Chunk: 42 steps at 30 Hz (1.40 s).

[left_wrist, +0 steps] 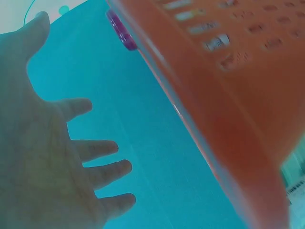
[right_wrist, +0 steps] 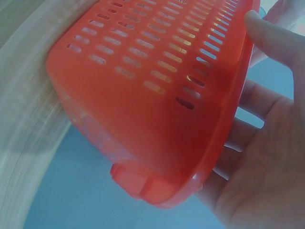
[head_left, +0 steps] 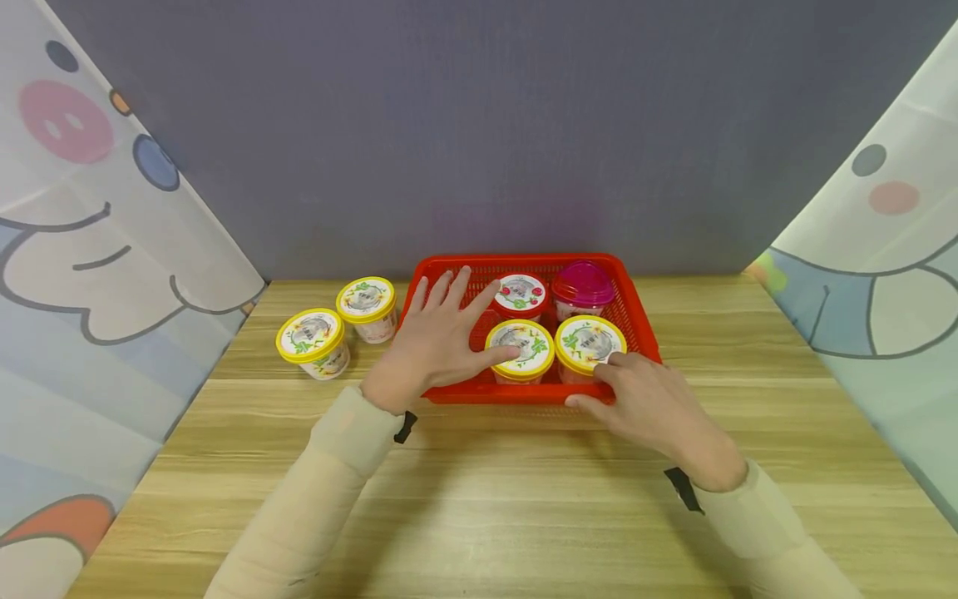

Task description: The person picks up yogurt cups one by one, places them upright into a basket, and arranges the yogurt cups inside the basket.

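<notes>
Currently the red basket sits on the wooden counter against the grey wall, between and just beyond the two hands. The left grip is released, its fingers spread straight above the basket's left side; the left wrist view shows a gap between that hand and the rim. In the head view its thumb overlaps the lid of the front-left yellow-lidded tub.

At the front-right corner, the right grip straddles the basket's rim, thumb on the outer side and fingers reaching over it, their tips hidden in the right wrist view. Whether they clasp the rim, I cannot tell. The front-right yellow-lidded tub lies right by those fingers.

Behind these two stand a red-lidded tub and a magenta-lidded tub. Outside the basket, left of the left grip, two more yellow-lidded tubs stand close together.
</notes>
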### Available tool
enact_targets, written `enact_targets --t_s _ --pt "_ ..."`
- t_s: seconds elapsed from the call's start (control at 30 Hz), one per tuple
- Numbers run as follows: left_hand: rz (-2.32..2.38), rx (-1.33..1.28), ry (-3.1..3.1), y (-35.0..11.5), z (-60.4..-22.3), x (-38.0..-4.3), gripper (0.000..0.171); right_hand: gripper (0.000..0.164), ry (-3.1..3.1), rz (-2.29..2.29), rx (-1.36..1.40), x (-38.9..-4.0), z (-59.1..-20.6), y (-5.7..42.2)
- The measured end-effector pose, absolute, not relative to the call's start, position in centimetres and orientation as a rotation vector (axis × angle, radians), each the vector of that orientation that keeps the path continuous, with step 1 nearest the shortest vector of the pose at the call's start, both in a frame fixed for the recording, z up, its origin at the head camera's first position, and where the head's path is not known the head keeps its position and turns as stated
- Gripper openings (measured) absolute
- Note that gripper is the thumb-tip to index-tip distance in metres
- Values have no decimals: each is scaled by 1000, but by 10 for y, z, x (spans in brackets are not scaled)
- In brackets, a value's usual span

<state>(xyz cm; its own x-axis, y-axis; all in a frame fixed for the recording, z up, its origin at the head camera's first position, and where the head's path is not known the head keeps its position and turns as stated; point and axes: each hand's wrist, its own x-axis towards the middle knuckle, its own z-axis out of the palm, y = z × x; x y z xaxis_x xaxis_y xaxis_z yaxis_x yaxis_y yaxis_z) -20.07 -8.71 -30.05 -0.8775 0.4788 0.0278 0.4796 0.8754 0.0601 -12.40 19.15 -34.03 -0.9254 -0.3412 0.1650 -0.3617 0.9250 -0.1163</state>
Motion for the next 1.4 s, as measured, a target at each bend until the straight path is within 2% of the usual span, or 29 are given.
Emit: enact_targets --t_s 0.7,1.1,1.4 --pt "-165 -661 -3001 -149 -316 -204 89 48 -2943 206 545 -125 -339 192" --pt "-156 -579 -2990 -188 -324 -209 77 47 -2960 224 541 -123 -338 193" --pt "-145 -510 -3026 -218 -318 -214 79 46 -2954 228 534 -124 -340 192"
